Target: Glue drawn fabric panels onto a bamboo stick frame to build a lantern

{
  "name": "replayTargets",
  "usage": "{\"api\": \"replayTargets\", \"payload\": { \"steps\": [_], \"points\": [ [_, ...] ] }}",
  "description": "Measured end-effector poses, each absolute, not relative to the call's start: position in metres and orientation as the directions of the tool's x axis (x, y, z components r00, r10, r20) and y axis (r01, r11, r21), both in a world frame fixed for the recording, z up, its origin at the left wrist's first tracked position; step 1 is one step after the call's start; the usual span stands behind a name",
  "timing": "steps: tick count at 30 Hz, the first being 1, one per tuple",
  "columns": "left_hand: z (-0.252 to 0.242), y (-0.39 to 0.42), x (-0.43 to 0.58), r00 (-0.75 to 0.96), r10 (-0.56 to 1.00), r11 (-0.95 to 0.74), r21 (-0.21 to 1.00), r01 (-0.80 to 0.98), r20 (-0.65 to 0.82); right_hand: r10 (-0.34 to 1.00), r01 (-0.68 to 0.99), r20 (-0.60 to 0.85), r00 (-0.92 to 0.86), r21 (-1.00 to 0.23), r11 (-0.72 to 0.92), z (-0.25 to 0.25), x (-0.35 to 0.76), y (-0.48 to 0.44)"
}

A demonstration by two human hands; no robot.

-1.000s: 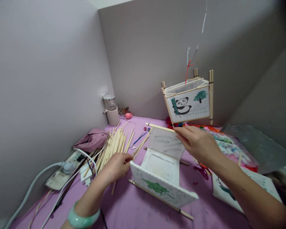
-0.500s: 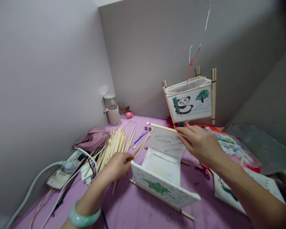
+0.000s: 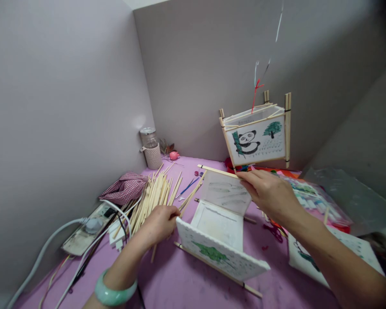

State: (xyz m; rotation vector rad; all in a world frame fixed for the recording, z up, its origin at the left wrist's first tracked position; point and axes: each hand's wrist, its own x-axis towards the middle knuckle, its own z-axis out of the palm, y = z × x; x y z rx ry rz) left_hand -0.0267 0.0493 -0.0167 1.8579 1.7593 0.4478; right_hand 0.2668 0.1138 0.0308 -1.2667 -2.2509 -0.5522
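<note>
A white paper frame (image 3: pixel 217 227) with wooden sticks along its edges lies partly unfolded on the table; its near panel, tilted up, bears a green drawing, and its far panel stands raised. My right hand (image 3: pixel 268 191) pinches the stick on the far panel's top edge, at its right end. At the near panel's upper left corner is my left hand (image 3: pixel 162 221), its fingers closed around that corner beside a slanting wooden stick. A finished-looking stick lantern (image 3: pixel 259 139) with a panda and a tree hangs behind from a red tie.
Loose wooden sticks (image 3: pixel 156 193) lie left of the frame, near a checked cloth (image 3: pixel 125 188) and a power strip (image 3: pixel 83 236) with cables. A jar (image 3: pixel 152 150) stands at the back. Purple scissors (image 3: pixel 273 231), a drawn sheet (image 3: pixel 350 244) and pens in plastic (image 3: pixel 315 204) lie right.
</note>
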Motion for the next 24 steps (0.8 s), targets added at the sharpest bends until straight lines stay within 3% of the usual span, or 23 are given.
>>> {"api": "replayTargets", "payload": {
  "steps": [7,18,24],
  "points": [
    [-0.019,0.049,-0.028,0.112,0.984,-0.002,0.622,0.783,-0.138,0.666,0.867,0.599,-0.444,0.099,0.489,0.029,0.268,0.114],
    [-0.003,0.047,-0.033,0.121,0.991,-0.064,0.566,0.822,-0.065,0.65,0.853,0.604,-0.461,0.099,0.512,0.03,0.27,0.113],
    [0.026,0.059,-0.043,0.021,0.999,-0.038,0.417,0.908,0.045,0.568,0.833,0.689,-0.451,0.096,0.544,0.04,0.277,0.111]
  ]
}}
